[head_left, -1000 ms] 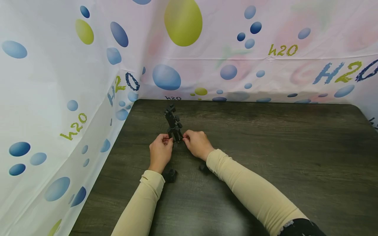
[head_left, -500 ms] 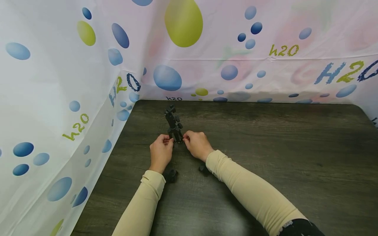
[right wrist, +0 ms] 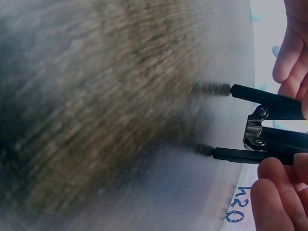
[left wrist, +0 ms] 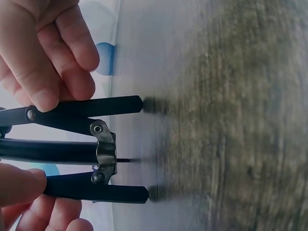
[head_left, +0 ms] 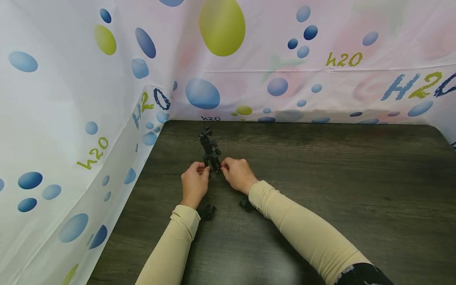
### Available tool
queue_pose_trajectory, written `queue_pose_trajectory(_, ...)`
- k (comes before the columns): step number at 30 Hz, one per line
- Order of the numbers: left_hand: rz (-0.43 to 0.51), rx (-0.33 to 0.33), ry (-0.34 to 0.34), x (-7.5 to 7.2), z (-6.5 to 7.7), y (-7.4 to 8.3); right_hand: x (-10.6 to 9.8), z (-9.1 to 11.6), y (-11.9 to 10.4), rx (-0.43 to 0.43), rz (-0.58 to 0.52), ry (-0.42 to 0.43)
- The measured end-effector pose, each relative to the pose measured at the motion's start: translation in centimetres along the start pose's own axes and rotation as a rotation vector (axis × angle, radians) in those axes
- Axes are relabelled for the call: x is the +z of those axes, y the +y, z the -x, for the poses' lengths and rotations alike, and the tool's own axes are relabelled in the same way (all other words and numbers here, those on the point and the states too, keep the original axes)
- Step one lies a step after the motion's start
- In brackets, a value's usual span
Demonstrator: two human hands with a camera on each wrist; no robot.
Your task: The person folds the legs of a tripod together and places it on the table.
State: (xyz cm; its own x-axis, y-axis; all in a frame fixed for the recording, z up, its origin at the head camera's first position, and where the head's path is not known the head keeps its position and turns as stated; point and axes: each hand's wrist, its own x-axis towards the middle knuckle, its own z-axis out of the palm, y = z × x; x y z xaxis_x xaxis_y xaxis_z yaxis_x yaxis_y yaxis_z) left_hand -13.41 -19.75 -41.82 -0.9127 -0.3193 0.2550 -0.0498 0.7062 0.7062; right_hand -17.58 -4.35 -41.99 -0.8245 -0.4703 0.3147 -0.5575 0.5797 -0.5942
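A small black tripod [head_left: 211,155] stands on the dark table with several knobs along its upper part. My left hand [head_left: 194,181] pinches the tripod's left leg between thumb and fingers. On the other side, my right hand [head_left: 238,173] pinches the right leg with its fingertips. Up close in the left wrist view, two spread black legs [left wrist: 115,104] run down to round feet, joined by a metal bracket [left wrist: 107,150] around the centre post. The right wrist view also shows both legs [right wrist: 240,154] and the two hands at them. The tripod's third leg is hidden.
The wood-grain table [head_left: 338,190] extends far to the right. A white curtain [head_left: 249,39] with blue and green spots rises behind and along the left side. Small black objects [head_left: 207,212] show beside both cuffs.
The head view shifts very slightly. Both hands keep the same hold on the tripod legs, and the tripod stays in place.
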Motion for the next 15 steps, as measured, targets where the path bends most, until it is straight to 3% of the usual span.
queue_pose_trajectory(15,-0.014,-0.007,-0.004,0.11,-0.57,-0.09,0.32,0.17,-0.17,0.006,-0.017,-0.012)
